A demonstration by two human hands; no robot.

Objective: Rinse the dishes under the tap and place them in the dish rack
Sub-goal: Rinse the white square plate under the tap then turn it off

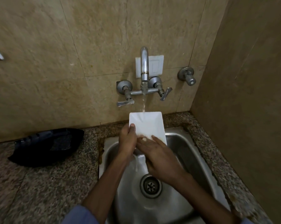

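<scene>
Left hand (127,139) grips the white rectangular plate (150,123) under the running steel tap (144,65); right hand (162,157) presses flat-fingered on it.

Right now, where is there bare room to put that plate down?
Bare granite counter lies left of the sink, nearer than the dark cloth. A narrow strip runs between sink and right wall. Crowded: the basin under the tap, where left hand grips and right hand touches the plate.

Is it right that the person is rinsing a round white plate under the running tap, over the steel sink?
No: the head view shows the white plate is rectangular, not round. It is indeed being rinsed under the running tap, over the steel sink.
</scene>
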